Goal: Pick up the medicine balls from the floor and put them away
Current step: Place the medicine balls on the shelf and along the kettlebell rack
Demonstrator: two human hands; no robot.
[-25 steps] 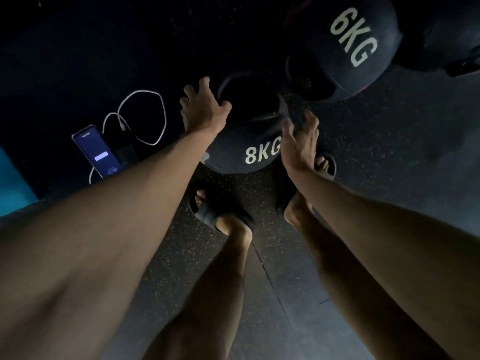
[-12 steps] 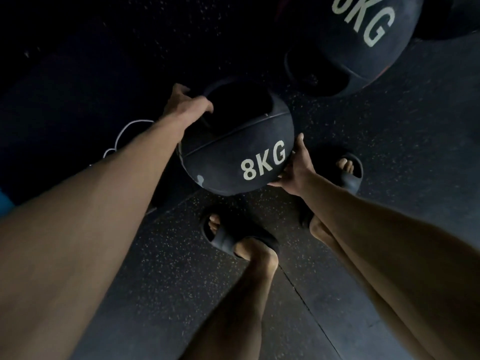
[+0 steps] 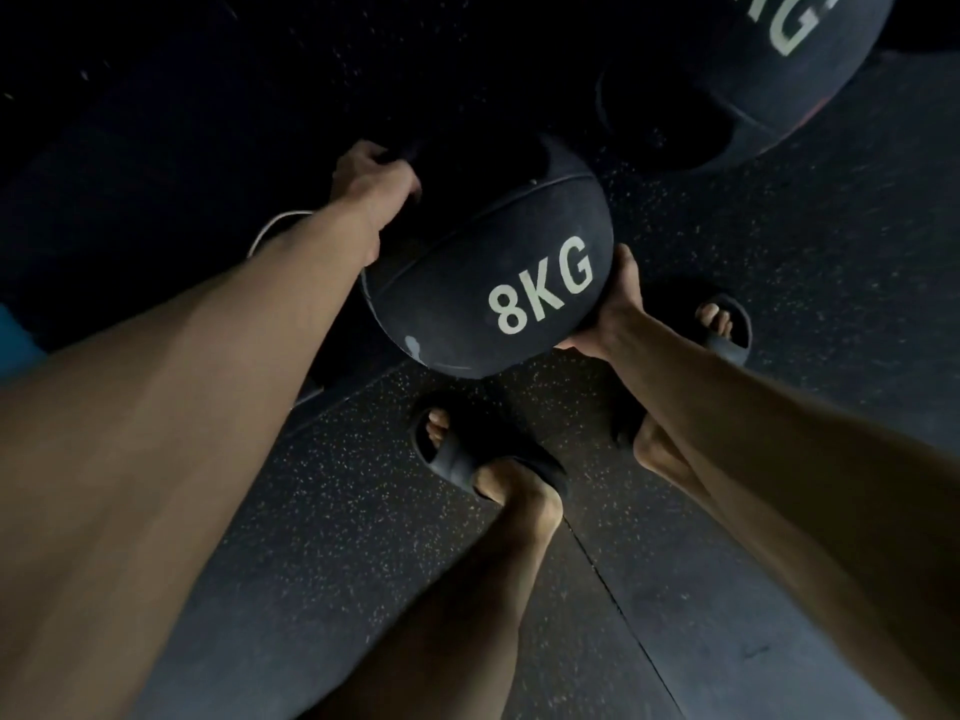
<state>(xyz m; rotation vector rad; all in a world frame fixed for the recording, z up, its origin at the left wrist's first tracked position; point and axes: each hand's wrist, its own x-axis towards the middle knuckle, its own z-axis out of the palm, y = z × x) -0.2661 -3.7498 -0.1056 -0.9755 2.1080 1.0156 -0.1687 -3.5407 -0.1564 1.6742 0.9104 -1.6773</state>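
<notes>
A black medicine ball marked 8KG (image 3: pixel 483 283) hangs between my two hands above the dark speckled floor. My left hand (image 3: pixel 371 181) grips its upper left side, fingers curled into a recessed handle. My right hand (image 3: pixel 608 309) cups its lower right side from beneath. A second black medicine ball (image 3: pixel 753 75), with only part of its KG lettering in view, lies on the floor at the top right. The scene is dim and the far sides of both balls are hidden.
My two feet in dark slides (image 3: pixel 467 454) (image 3: pixel 724 324) stand just below the held ball. A white cable (image 3: pixel 275 228) peeks out beside my left forearm. A teal patch (image 3: pixel 15 335) shows at the left edge. A floor seam (image 3: pixel 623 600) runs diagonally at lower right.
Both hands went from open above the 8KG ball to gripping it, and the ball has risen off the floor towards me. The phone and most of the cable are now hidden by my left arm.
</notes>
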